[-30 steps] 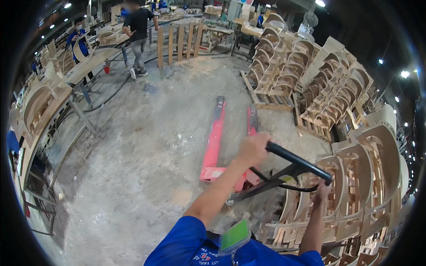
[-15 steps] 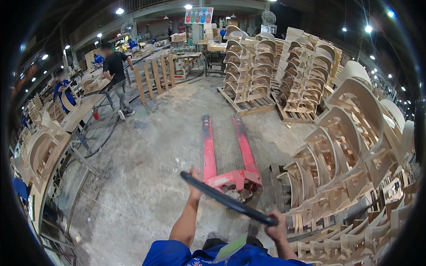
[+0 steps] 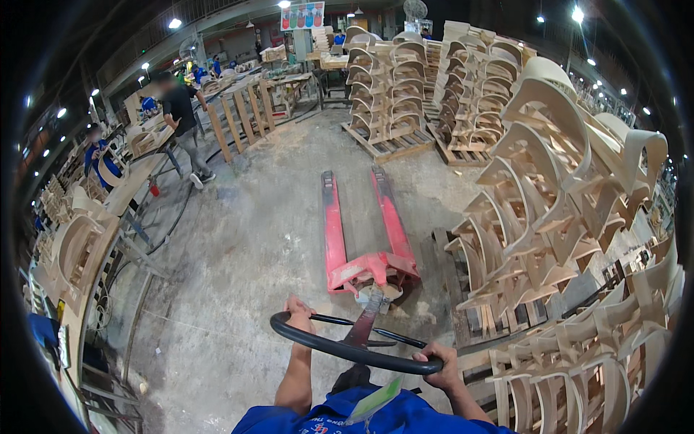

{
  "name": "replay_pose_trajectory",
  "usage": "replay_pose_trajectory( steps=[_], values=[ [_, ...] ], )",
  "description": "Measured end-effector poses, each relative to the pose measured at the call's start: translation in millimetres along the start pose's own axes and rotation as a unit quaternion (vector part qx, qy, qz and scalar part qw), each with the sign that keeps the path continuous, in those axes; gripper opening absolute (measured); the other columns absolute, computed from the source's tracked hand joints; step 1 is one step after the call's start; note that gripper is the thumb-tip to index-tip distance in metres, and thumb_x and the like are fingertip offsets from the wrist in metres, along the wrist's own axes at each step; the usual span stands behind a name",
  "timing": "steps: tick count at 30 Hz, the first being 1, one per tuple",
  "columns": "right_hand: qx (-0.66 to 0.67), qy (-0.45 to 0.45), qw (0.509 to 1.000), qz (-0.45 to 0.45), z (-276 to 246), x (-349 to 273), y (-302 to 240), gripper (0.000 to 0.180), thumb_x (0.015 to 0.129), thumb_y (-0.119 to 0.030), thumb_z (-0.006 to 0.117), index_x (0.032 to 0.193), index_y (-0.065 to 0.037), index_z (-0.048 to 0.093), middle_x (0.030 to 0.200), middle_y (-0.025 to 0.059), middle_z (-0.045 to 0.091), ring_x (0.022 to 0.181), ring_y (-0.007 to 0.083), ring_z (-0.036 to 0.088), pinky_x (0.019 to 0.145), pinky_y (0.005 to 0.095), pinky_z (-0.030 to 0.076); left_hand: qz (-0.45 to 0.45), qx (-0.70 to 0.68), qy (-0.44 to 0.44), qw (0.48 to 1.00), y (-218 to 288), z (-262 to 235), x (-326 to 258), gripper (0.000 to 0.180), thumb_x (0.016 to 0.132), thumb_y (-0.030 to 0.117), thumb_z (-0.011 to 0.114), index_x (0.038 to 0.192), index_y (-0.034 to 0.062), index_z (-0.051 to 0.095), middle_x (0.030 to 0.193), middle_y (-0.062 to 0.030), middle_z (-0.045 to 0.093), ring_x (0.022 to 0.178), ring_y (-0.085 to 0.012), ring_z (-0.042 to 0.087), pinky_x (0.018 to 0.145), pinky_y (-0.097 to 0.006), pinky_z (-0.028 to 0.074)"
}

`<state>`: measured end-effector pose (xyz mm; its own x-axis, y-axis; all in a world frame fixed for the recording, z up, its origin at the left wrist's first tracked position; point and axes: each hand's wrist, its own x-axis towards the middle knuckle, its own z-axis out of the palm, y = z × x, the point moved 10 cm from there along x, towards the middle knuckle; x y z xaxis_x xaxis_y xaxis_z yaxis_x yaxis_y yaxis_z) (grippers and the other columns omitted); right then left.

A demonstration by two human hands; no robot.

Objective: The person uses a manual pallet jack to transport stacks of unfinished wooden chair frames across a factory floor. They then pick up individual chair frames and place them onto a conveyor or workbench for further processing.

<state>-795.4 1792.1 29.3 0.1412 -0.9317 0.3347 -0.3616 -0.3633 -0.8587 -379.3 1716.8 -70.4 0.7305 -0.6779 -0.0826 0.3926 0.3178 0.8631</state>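
Both of my hands are wrapped round the black loop handle (image 3: 347, 349) of a red pallet jack (image 3: 376, 267). My left hand (image 3: 298, 312) grips its left side, and my right hand (image 3: 442, 365) is closed on the right end. The handle's dark shaft runs down to the jack's body. Two red forks (image 3: 334, 224) with worn dark tips lie low over the concrete and point away from me. They carry nothing.
Curved wooden chair parts (image 3: 549, 188) stand in tall stacks at my right, on a pallet (image 3: 452, 278). More stacks (image 3: 390, 87) sit on pallets ahead. A workbench (image 3: 101, 260) runs along the left. A person in black (image 3: 182, 116) walks beside leaning boards (image 3: 249, 116).
The pallet jack's handle has tipped down toward me, so its whole loop and shaft now show. My hands keep their hold. The surroundings have shifted slightly in view.
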Motion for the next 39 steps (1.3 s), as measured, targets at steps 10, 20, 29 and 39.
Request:
replay_pose_trajectory(
  steps=[10, 20, 29, 39],
  values=[
    [0.028, 0.026, 0.999, -0.019, 18.6, 55.8, -63.9, 0.013, 0.084, -0.007, 0.078, 0.079, -0.003, 0.066, 0.067, 0.0089, 0.065, 0.062, 0.0135, 0.061, 0.059, 0.0295, 0.047, -0.026, 0.065, -0.151, 0.986, 43.0, 71.6, 95.9, 0.028, 0.101, 0.028, 0.065, 0.079, 0.013, 0.055, 0.06, 0.002, 0.045, 0.046, -0.0131, 0.044, 0.048, -0.033, 0.043],
    [-0.016, 0.106, 0.991, -0.085, 127.8, 75.5, -136.6, 0.019, 0.083, -0.014, 0.084, 0.091, -0.005, 0.07, 0.069, 0.0113, 0.065, 0.052, 0.0293, 0.064, 0.051, 0.0375, 0.05, 0.011, 0.295, -0.238, 0.926, 14.9, 209.3, 181.1, 0.029, 0.089, 0.026, 0.063, 0.075, 0.0014, 0.066, 0.062, -0.0061, 0.056, 0.064, -0.018, 0.06, 0.061, -0.04, 0.047],
    [-0.082, 0.178, 0.979, -0.054, 156.1, 77.3, -143.7, 0.027, 0.085, -0.017, 0.083, 0.077, -0.008, 0.059, 0.058, 0.0087, 0.053, 0.045, 0.0279, 0.055, 0.044, 0.0387, 0.042, -0.146, 0.191, -0.332, 0.912, -46.2, 256.1, 189.5, 0.025, 0.095, 0.029, 0.063, 0.082, 0.0085, 0.068, 0.068, 0.0015, 0.057, 0.058, -0.0136, 0.055, 0.053, -0.035, 0.042],
    [-0.02, 0.28, 0.956, 0.082, 47.2, 67.7, -50.4, 0.026, 0.094, -0.019, 0.07, 0.085, 0.001, 0.058, 0.059, 0.0034, 0.058, 0.05, 0.0144, 0.062, 0.048, 0.0289, 0.047, -0.099, 0.304, -0.332, 0.887, -85.3, 347.5, 120.1, 0.047, 0.095, 0.04, 0.07, 0.073, -0.0022, 0.069, 0.056, -0.0081, 0.06, 0.047, -0.0225, 0.063, 0.044, -0.041, 0.048]
  ],
)
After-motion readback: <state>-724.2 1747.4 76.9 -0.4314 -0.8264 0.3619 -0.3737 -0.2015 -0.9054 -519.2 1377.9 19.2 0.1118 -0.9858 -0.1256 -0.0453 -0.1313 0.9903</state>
